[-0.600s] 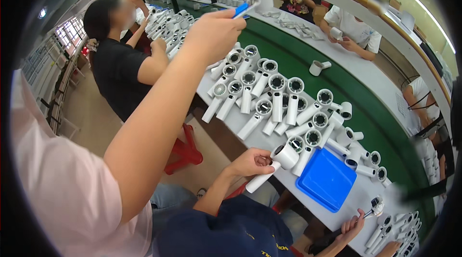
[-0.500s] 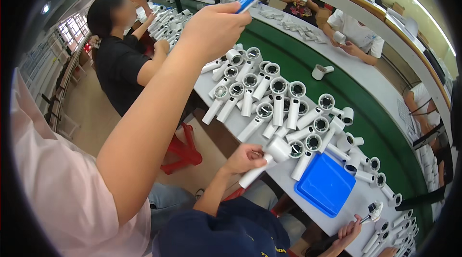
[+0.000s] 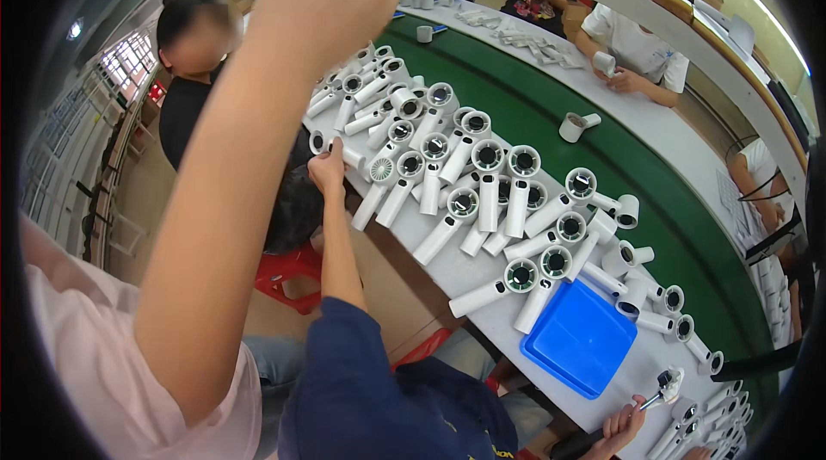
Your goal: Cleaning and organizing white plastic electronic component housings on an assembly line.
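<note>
Since the earlier frame, the left grip (image 3: 328, 171) has moved from beside a shallow blue plastic tray (image 3: 581, 339) to the far left, at the near edge of the grey-white table (image 3: 644, 361). At its fingertips is a white plastic handheld fan body (image 3: 317, 142) with a round ring head; the thumb lies across it, fingers curled closed. Right of this grip, similar white fan bodies (image 3: 489, 202) spread in overlapping rows toward the tray. Farther right, the right grip (image 3: 626, 427) is closed around a slim metal-shafted tool (image 3: 651, 401), its dark-and-white tip pointing away. Beyond both grips runs a dark green belt (image 3: 533, 118) carrying a lone white fan body (image 3: 573, 127). Left of the left grip, a co-worker's bare forearm (image 3: 245, 142) has risen toward the top edge.
</note>
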Tool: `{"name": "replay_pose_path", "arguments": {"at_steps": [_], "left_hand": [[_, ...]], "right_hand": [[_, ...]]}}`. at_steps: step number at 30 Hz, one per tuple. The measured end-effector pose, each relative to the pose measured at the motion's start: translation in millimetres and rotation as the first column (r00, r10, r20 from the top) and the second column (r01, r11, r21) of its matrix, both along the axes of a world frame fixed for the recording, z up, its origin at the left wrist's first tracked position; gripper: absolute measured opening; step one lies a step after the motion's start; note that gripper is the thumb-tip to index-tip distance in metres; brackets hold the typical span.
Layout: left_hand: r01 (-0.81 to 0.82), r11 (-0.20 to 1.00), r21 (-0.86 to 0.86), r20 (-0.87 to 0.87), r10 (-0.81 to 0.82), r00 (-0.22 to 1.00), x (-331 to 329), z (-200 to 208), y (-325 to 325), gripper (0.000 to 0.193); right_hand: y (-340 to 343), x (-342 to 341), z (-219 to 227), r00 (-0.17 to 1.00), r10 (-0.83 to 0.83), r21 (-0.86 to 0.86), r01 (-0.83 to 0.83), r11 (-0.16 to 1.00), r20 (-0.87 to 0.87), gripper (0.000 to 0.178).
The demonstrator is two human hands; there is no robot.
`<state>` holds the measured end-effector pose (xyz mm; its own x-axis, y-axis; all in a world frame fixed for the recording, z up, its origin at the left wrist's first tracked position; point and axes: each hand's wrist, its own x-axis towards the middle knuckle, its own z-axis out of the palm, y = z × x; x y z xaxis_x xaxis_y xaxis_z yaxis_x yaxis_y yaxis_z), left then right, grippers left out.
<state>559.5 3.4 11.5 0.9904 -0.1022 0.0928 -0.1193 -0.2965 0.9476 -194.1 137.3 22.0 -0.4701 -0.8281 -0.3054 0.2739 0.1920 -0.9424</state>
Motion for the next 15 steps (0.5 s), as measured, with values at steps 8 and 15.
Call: {"name": "replay_pose_path", "arguments": {"at_steps": [8,15], "left_hand": [[-0.084,0.985,0.153,0.226,0.048,0.973,27.0,-25.7,-39.8,0.058],[0.071,0.923,0.377,0.327,-0.205,0.923,38.5,-62.8,-56.5,0.052]], "right_hand": [[-6.4,-1.6,-1.9,0.997,0.008,-0.050,-0.004,0.999,0.074,0.039],[22.3,-46.0,-39.5,0.964,0.121,-0.228,-0.066,0.971,0.237,0.017]]}}
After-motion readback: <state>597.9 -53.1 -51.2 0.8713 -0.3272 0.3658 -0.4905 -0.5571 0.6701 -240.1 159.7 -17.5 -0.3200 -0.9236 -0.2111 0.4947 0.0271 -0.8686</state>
